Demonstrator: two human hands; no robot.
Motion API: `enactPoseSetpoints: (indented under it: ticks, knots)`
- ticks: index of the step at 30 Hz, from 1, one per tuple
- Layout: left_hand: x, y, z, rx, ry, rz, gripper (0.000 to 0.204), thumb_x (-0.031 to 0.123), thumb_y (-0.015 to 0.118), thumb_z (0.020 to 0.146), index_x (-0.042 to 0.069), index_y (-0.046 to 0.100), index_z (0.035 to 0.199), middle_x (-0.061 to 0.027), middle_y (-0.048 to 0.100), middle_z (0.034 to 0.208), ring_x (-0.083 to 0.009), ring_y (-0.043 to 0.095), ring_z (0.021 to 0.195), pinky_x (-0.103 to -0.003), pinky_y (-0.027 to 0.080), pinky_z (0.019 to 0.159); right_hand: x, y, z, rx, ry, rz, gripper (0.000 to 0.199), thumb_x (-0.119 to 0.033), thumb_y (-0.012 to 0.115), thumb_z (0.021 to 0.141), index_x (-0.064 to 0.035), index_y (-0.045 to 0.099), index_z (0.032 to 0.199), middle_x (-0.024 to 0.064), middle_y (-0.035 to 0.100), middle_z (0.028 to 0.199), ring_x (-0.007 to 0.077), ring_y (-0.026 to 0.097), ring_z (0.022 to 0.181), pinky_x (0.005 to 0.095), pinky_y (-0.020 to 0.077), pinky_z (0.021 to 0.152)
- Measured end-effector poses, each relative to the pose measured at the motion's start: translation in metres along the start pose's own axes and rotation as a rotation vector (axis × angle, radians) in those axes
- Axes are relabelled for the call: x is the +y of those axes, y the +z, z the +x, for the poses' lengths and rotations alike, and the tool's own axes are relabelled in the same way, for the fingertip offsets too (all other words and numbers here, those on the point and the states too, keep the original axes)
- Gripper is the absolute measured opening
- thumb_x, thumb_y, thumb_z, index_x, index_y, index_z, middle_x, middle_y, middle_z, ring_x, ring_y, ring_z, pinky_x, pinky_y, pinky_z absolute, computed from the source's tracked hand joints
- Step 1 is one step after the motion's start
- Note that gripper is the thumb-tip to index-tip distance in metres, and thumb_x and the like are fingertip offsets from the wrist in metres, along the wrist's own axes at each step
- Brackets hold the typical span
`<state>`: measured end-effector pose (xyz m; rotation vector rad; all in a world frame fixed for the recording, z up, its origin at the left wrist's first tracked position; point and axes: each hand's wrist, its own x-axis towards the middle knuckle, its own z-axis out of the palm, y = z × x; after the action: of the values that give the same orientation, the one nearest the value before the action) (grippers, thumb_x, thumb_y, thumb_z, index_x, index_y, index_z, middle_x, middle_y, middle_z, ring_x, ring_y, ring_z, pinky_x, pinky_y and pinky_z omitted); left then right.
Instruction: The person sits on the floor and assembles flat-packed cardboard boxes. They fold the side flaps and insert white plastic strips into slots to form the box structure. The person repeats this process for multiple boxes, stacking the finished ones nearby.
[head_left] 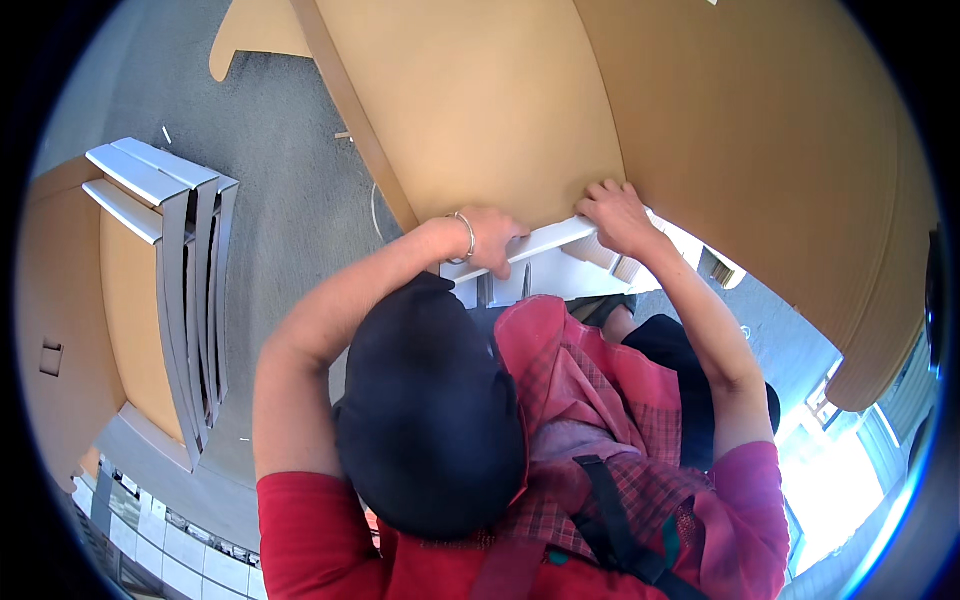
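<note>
A large tan cardboard sheet [480,90] ends near me in a folded white edge [560,236]. My left hand [490,240], with a metal bangle at the wrist, is closed over the left part of that edge, its thumb on the near side. Farther right, my right hand [613,217] bends its fingers over the same edge, by the corner where a tall cardboard panel [740,130] meets the sheet. Both hands grip the edge; some fingertips are hidden behind it. White and grey folded parts show below the edge.
To the left stand several folded cardboard pieces [190,290] with white edges, beside a brown panel [60,330]. A narrow cardboard side [350,110] borders the sheet. Small scraps lie on the grey floor [285,180]. A dark cap [430,410] blocks the lower middle.
</note>
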<state>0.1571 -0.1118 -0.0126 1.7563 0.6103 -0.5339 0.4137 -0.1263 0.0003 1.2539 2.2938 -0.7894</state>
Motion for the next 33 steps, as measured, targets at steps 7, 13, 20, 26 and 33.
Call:
enactPoseSetpoints:
  ticks: [7,13,20,26,33]
  knots:
    - [-0.023,-0.045,-0.077,1.065,-0.141,-0.551,0.038,0.017,0.07,0.085,0.005,0.062,0.12,-0.0085,0.064,0.104,-0.0169,0.061,0.09,-0.031,0.05,0.081,-0.006,0.003,0.009,-0.105,0.03,-0.016,0.025,0.001,0.055,0.073,-0.0097,0.07,0.089,0.0093,0.06,0.099,0.0288,0.055,0.101,0.0429,0.0401,0.089]
    - [-0.101,-0.077,-0.106,1.48,-0.262,-0.921,0.05,0.024,0.069,0.085,-0.003,0.052,0.123,-0.0147,0.062,0.113,-0.0245,0.06,0.103,-0.036,0.051,0.085,0.002,0.004,0.015,-0.128,-0.009,-0.011,0.024,-0.002,0.055,0.072,-0.0122,0.07,0.088,0.0098,0.062,0.098,0.0303,0.056,0.102,0.0443,0.0414,0.089]
    - [-0.113,-0.057,-0.063,1.179,0.19,-1.857,0.042,0.009,0.062,0.082,-0.001,0.05,0.121,-0.0148,0.063,0.109,-0.0291,0.064,0.095,-0.041,0.053,0.086,-0.037,0.0,0.001,-0.072,-0.035,-0.07,0.03,-0.006,0.058,0.073,-0.0156,0.068,0.099,0.0099,0.061,0.103,0.0307,0.056,0.104,0.0455,0.042,0.09]
    - [-0.065,-0.077,-0.071,1.344,0.291,-1.687,0.046,-0.003,0.063,0.073,-0.005,0.044,0.115,-0.0171,0.06,0.103,-0.0311,0.063,0.091,-0.045,0.056,0.081,-0.127,0.0,0.005,0.087,-0.273,0.023,0.032,-0.007,0.058,0.074,-0.0182,0.068,0.103,0.0104,0.059,0.1,0.0302,0.056,0.101,0.0417,0.0448,0.085]
    - [-0.012,-0.104,-0.111,1.391,0.346,-1.518,0.059,-0.008,0.065,0.064,-0.007,0.041,0.118,-0.018,0.059,0.101,-0.0287,0.064,0.089,-0.041,0.056,0.078,-0.138,-0.018,-0.002,0.277,-0.335,-0.061,0.033,-0.007,0.057,0.074,-0.02,0.069,0.102,0.0097,0.059,0.099,0.0285,0.056,0.099,0.0404,0.0439,0.083]
